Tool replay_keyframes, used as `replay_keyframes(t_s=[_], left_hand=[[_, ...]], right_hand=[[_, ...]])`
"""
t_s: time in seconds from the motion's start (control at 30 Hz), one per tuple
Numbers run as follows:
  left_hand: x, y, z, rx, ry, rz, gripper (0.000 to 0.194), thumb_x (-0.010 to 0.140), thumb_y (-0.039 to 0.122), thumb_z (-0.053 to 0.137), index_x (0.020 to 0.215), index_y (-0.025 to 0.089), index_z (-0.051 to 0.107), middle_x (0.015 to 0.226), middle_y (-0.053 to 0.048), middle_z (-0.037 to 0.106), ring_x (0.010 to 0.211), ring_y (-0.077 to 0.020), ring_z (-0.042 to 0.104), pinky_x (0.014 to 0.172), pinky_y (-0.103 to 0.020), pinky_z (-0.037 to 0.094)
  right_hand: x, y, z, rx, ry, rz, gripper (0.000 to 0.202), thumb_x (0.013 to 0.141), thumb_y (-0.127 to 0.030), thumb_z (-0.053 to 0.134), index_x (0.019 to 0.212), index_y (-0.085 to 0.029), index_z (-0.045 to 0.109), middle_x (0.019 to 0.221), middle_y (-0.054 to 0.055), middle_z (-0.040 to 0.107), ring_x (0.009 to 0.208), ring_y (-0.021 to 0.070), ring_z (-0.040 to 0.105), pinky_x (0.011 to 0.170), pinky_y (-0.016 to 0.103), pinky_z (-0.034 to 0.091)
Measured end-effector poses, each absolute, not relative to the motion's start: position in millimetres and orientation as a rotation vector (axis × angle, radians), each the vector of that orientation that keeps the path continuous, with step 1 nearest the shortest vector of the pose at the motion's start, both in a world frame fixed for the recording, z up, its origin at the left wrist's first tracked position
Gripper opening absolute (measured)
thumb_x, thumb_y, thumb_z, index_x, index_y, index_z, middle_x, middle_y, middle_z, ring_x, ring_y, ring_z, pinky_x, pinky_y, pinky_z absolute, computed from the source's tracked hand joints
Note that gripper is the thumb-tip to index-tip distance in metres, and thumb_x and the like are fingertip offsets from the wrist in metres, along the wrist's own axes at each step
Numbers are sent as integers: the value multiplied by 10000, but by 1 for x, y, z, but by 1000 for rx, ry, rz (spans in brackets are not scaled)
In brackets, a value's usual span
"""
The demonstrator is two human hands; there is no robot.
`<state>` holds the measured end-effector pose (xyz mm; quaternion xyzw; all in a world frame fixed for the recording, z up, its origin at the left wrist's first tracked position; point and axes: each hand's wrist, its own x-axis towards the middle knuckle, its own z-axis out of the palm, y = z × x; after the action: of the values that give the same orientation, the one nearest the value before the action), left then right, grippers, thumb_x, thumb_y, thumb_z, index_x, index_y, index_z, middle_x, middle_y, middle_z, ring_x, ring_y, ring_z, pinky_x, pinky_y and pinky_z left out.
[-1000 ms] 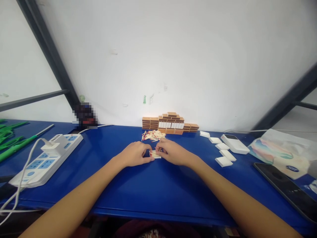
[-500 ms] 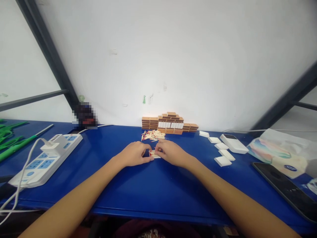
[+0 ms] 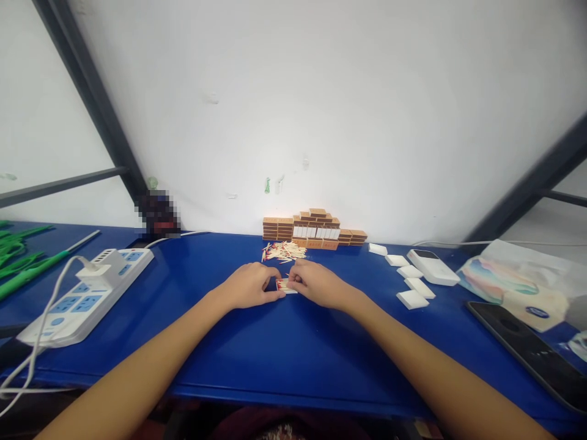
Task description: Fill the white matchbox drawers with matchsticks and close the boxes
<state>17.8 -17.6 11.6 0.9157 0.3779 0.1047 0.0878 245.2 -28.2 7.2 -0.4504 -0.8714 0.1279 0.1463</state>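
Observation:
A small white matchbox tray [image 3: 291,291] lies on the blue table, with red-headed matches [image 3: 281,284] inside it. My left hand [image 3: 250,286] holds the tray's left end between curled fingers and thumb. Over the tray's right part, my right hand [image 3: 318,284] is closed in a pinch, its fingertips down at the matches; what they grip is too small to make out. Just beyond both hands is a loose pile of matches [image 3: 287,250]. Behind the pile stands a stepped stack of brown matchboxes [image 3: 277,228], with a row of white pieces [image 3: 316,232] in its middle.
Several white trays [image 3: 413,299] lie to the right, near a white device [image 3: 432,266], a tissue pack [image 3: 527,287] and a black phone [image 3: 527,348]. At left are a power strip [image 3: 87,299] with a white cable and green tools [image 3: 34,269]. A wall [image 3: 293,110] rises behind.
Both hands stay almost in place at the tray. The right fingertips have shifted very slightly, and a little more of the matches in the tray shows.

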Motion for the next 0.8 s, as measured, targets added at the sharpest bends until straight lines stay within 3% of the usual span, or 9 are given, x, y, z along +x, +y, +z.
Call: replay_keyframes(t_s=[0.57, 0.8], left_hand=[[17, -19, 13, 2711, 1129, 317, 356, 911, 547, 646, 1034, 217, 697, 716, 1, 681, 663, -178, 638, 596, -281, 353], [16, -18, 12, 2698, 1120, 326, 386, 894, 565, 658, 1083, 231, 707, 703, 11, 670, 649, -175, 641, 582, -287, 361]], right_hand=[[247, -27, 8, -1116, -2522, 388, 120, 997, -155, 584, 928, -176, 681, 953, 48, 595, 831, 164, 550, 729, 262, 388], [247, -28, 6, -1099, -2526, 383, 116, 990, -153, 593, 1040, -196, 689, 1002, 53, 582, 870, 178, 560, 766, 276, 411]])
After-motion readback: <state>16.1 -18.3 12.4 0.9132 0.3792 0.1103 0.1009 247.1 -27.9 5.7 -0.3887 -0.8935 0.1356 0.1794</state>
